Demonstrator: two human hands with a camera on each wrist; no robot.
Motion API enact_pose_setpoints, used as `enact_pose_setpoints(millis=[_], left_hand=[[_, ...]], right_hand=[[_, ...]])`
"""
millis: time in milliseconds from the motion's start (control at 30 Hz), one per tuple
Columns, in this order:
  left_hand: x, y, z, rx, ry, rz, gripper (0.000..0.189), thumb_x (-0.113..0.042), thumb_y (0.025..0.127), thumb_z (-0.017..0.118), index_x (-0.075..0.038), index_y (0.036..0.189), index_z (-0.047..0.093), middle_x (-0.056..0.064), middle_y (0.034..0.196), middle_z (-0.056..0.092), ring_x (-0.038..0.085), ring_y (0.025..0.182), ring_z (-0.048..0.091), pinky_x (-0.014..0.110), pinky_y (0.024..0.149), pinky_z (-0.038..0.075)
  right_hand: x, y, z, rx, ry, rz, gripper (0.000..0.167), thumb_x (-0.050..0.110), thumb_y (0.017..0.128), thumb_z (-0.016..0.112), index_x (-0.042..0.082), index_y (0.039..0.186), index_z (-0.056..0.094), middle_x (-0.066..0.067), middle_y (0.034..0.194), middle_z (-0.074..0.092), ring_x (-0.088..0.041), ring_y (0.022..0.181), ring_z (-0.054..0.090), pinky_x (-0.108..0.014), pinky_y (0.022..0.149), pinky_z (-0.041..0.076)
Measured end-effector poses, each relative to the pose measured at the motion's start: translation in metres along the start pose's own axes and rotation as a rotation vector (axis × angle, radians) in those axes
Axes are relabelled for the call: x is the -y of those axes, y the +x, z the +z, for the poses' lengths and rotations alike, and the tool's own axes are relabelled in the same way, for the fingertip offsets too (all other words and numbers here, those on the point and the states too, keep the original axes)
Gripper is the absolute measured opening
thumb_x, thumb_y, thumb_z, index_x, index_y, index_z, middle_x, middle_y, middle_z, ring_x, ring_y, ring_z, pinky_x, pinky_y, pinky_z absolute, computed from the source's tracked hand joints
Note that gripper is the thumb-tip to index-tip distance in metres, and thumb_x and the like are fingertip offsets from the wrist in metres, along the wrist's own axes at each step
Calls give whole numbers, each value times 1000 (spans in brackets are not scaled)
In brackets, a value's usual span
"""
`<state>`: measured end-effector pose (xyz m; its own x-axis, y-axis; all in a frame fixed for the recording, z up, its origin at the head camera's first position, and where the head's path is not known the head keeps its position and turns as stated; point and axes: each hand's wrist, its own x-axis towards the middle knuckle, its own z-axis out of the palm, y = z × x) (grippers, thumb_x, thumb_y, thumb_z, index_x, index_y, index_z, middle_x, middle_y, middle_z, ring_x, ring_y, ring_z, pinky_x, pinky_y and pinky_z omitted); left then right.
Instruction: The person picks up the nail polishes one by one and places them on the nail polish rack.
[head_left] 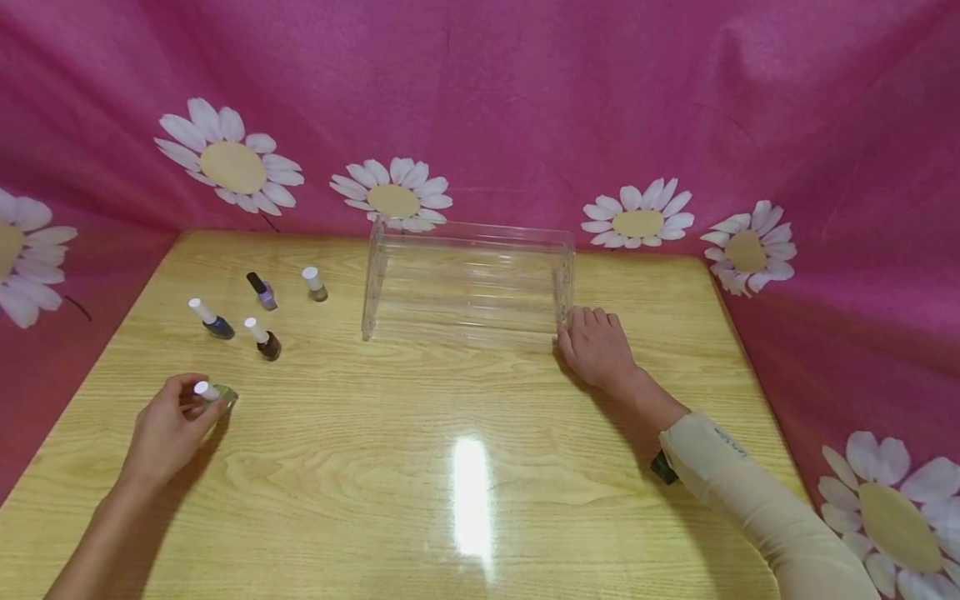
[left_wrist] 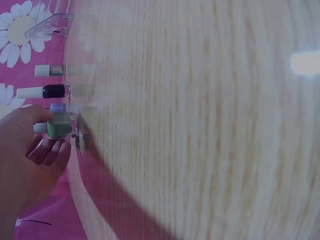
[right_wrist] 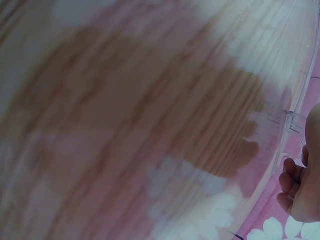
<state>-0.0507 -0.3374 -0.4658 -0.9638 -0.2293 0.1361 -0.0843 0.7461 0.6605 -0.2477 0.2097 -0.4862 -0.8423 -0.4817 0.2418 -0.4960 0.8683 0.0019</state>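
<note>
Near the table's left side, my left hand pinches a green nail polish bottle between thumb and fingers, its white cap pointing up and left. The left wrist view shows the green nail polish bottle upright in the fingertips, close to the tabletop. A clear plastic tiered display rack stands at the back middle. My right hand grips the rack's front right corner, thumb toward the front. Curled fingers of the right hand show at the edge of the right wrist view, next to the rack.
Beyond the left hand stand several more nail polish bottles: dark blue, dark brown, lilac with a black cap, and a greyish one. Pink flowered cloth hangs behind and beside the wooden table.
</note>
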Motion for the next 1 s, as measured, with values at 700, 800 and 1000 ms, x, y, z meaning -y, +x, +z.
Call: enact_pose_setpoints(millis=[700,800,1000], left_hand=[[10,1,6,12,-58,45,34,4,87,70,12,117,56,37,108,62,-23,88,38,0,72,36],[9,1,5,23,-75,45,34,4,87,70,12,118,57,37,109,62,-25,88,37,0,73,37],[-5,10,5,45,-99,49,34,-3,91,70,10,120,59,34,110,64,-22,86,44,2,73,40]], right_hand=[[1,1,-2,12,2,5,34,30,104,39,1,90,46,-15,81,48,-38,80,49,-51,75,41],[1,1,-2,3,3,0,33,30,104,39,1,90,46,-15,81,47,-38,79,49,-50,74,41],[1,1,-1,8,11,5,32,30,104,40,1,91,46,-14,81,47,-37,78,48,-50,73,41]])
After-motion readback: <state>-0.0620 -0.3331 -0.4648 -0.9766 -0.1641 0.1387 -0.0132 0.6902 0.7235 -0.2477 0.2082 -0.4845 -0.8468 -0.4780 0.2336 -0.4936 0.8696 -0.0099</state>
